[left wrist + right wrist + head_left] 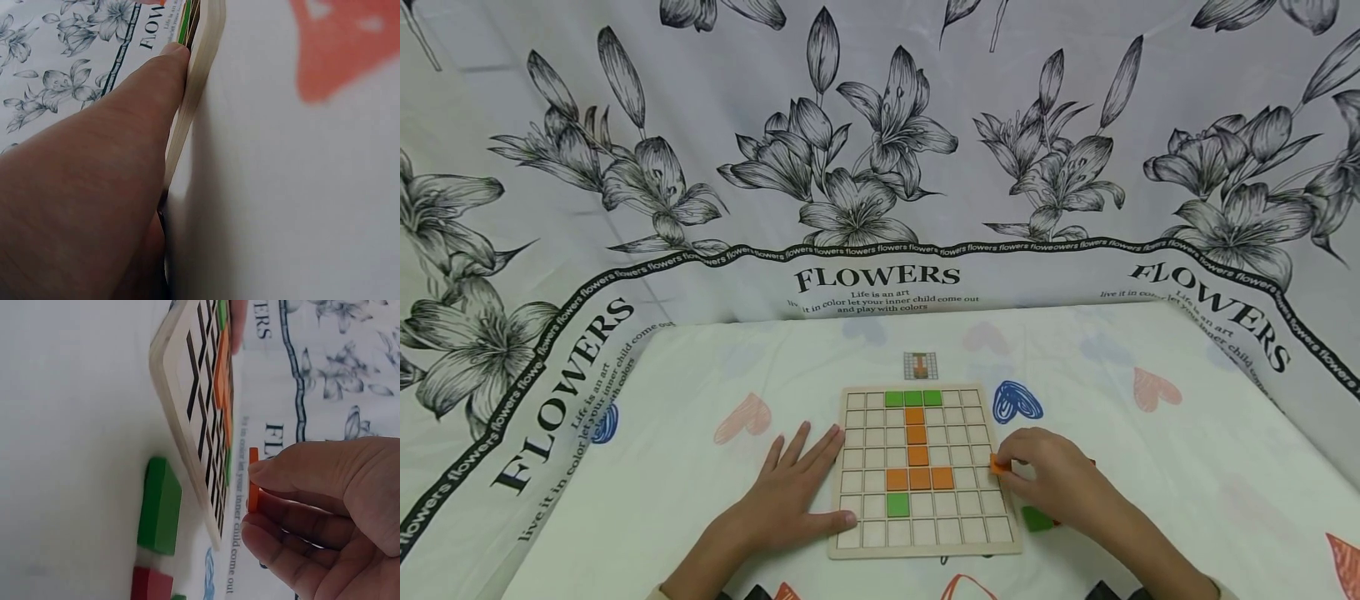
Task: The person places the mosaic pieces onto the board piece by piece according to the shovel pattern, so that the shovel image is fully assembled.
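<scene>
A wooden grid board (925,533) lies on the cloth, with green tiles (913,398) along its far row and orange tiles (918,455) forming a column and a short row below. One more green tile (898,505) sits at the lower left of that row. My left hand (790,492) rests at the board's left edge, fingers spread and thumb over the rim. At the right edge, my right hand (1052,475) pinches an orange tile (254,480) between thumb and fingers, held above the cloth in the right wrist view.
Right of the board lie a green block (161,506) and a red block (150,584), partly hidden by my right hand in the head view. A small pattern card (921,366) lies beyond the board. A flower-printed curtain (880,167) hangs behind.
</scene>
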The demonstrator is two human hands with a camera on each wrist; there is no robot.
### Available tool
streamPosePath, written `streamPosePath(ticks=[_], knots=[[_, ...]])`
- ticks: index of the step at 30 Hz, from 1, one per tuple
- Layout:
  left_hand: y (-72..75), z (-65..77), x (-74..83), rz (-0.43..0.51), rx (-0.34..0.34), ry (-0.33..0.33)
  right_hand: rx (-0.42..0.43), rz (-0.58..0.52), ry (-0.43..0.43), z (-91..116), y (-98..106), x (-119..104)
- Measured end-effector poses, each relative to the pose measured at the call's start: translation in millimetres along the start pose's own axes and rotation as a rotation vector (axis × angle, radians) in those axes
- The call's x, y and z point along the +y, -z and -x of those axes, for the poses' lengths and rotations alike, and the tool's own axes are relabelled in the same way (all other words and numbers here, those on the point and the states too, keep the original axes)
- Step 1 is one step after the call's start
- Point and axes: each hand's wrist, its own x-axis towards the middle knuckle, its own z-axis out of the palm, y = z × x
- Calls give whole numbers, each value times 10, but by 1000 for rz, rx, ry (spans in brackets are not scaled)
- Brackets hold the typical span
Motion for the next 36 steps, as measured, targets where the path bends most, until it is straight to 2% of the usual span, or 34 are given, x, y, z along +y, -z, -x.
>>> streamPosePath(ticks=[11, 17, 32, 36], knots=[[2, -4, 5, 5, -20, 16, -28, -1, 84, -23, -89, -147], [17, 10, 6, 41, -7, -2, -25, -4, 139, -37, -145, -210], [8, 15, 2, 45, -2, -2, -74, -109, 201, -124, -266, -382], [20, 14, 7, 45, -14, 1, -67, -89, 247, -140, -299, -413]])
